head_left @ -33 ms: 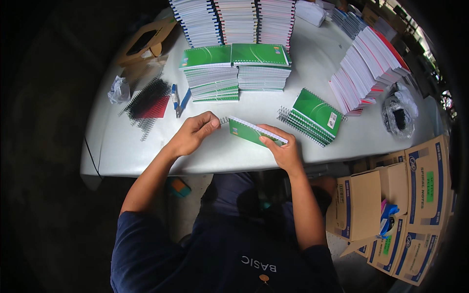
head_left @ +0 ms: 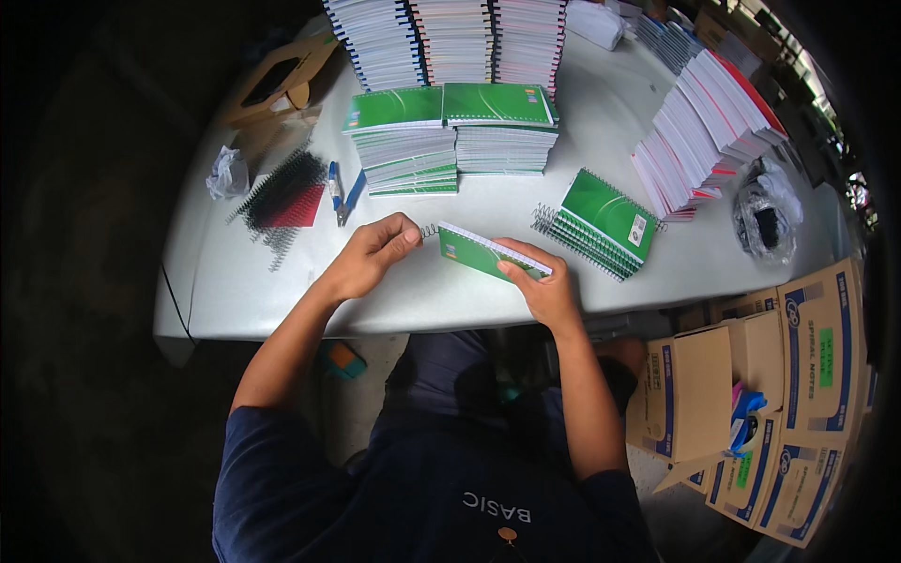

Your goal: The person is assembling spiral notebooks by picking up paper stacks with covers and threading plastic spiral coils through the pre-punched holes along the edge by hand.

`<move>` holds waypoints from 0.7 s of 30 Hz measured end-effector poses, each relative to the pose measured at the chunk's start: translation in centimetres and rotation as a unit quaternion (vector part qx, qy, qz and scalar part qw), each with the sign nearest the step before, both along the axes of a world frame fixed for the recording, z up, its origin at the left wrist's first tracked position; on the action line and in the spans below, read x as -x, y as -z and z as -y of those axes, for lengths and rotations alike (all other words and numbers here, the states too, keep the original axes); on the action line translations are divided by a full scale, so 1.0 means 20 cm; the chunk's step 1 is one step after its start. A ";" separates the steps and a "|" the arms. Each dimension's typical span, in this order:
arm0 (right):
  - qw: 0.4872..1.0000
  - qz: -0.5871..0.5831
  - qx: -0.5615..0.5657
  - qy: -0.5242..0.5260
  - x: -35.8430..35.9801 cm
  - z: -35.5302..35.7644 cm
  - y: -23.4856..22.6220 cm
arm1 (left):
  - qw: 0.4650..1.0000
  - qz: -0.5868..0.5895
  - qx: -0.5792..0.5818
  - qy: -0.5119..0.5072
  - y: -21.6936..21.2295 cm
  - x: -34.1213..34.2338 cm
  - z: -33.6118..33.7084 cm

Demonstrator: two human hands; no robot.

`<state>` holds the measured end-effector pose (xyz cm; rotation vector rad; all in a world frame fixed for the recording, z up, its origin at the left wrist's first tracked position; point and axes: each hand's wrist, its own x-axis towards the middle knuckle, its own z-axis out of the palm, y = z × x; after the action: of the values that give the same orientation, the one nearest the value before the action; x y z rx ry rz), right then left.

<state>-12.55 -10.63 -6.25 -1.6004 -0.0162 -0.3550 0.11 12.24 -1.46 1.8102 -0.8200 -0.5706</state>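
Observation:
My right hand grips a green-covered notebook near the table's front edge, its thumb on the cover and its punched edge turned up. At the notebook's left end, a dark spiral coil sticks out from that edge. Thumb and fingers of my left hand are pinched on the coil's outer end. To the right lies a small pile of coil-bound green notebooks. Beyond my hands stand two stacks of green-covered notebooks with punched holes along their edges. How far the coil runs into the holes I cannot tell.
Loose black coils lie on a red sheet at left, beside blue-handled pliers. Tall paper stacks rise at the back. Red-edged stacks and a plastic-wrapped bundle sit right. Cardboard boxes stand below.

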 end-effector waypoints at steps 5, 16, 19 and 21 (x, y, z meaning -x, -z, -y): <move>1.000 0.005 0.001 -0.002 0.00 0.01 0.01 | 0.999 -0.037 -0.026 -0.022 -0.01 -0.02 0.03; 1.000 -0.023 0.001 -0.015 0.01 0.00 -0.04 | 0.902 0.414 -0.093 0.080 -0.18 -0.05 0.11; 1.000 -0.023 0.006 -0.017 0.02 0.01 -0.01 | 0.882 0.416 -0.201 0.089 -0.29 0.01 0.16; 1.000 -0.017 0.017 -0.012 0.02 0.01 0.00 | 0.859 0.483 -0.152 0.072 -0.25 0.03 0.18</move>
<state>-12.88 -10.80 -6.31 -1.6388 -0.0146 -0.3102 -0.50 8.64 3.59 2.3483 -1.6100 0.2037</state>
